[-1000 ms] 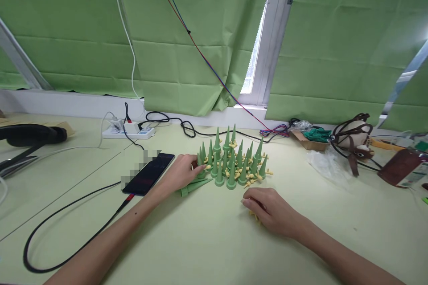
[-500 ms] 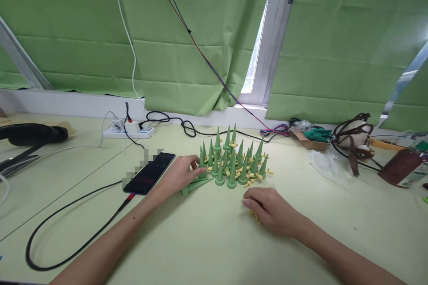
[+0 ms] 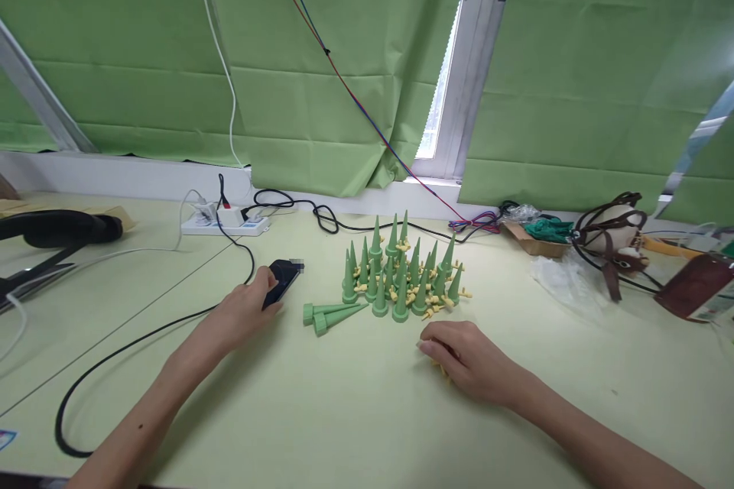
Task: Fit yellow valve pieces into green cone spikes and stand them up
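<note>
My left hand [image 3: 244,313] is closed over a dark phone [image 3: 282,279] on the table, hiding its lower part. My right hand [image 3: 467,359] rests curled on the tabletop, with small yellow plastic valves [image 3: 443,371] peeking out beneath it. How many it covers is hidden. Between the hands, a cluster of green plastic spikes [image 3: 400,298] stands upright on wide bases, points up, with yellow valves [image 3: 433,309] attached or lying among them. Two loose green spikes [image 3: 324,315] lie on their sides left of the cluster, pointing right.
A white power strip [image 3: 252,227] with plugs and black cable lies along the back wall. At the right are a shallow cardboard box [image 3: 536,244], clear plastic wrap [image 3: 565,283] and a dark red object [image 3: 691,289]. A black-armed stand [image 3: 63,229] is at the left.
My left hand has moved left from the green spikes onto the phone, uncovering the two lying spikes. My right hand stays in place.
</note>
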Action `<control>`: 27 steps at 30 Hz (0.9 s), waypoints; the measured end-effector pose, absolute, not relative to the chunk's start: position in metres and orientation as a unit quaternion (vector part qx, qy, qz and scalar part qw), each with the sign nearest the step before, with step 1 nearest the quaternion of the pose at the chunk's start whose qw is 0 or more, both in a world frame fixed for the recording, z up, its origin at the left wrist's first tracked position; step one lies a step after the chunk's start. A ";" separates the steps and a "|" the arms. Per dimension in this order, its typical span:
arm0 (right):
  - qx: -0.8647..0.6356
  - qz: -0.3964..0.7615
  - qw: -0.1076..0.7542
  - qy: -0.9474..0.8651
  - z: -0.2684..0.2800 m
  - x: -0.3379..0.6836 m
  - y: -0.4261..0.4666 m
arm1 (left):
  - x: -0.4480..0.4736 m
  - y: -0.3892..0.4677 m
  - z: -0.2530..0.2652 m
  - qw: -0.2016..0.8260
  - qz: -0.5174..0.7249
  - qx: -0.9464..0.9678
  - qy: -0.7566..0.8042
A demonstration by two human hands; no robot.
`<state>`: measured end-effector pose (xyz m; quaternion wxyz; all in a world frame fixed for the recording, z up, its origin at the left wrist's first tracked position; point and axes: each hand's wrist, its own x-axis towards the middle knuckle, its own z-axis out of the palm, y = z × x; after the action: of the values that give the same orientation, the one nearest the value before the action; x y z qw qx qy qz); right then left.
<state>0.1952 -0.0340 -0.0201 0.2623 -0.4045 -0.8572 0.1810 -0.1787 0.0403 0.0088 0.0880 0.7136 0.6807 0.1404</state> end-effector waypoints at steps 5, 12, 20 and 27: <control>-0.409 0.181 0.254 -0.857 -0.020 0.195 -0.033 | -0.183 0.043 0.005 0.116 0.135 0.706 0.685; -0.410 0.173 0.255 -0.859 -0.019 0.197 -0.032 | -0.168 0.031 0.024 0.051 0.149 0.723 0.673; -0.423 0.155 0.237 -0.860 -0.013 0.209 -0.028 | -0.092 0.007 0.044 -0.029 0.127 0.892 0.432; -0.453 0.117 0.173 -0.867 -0.005 0.217 -0.024 | -0.064 0.032 0.021 -0.079 0.157 0.929 0.326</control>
<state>0.2167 -0.0243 -0.0046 0.1725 -0.4530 -0.8668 0.1166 -0.0638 0.0322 0.0209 -0.0793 0.9289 0.3256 0.1574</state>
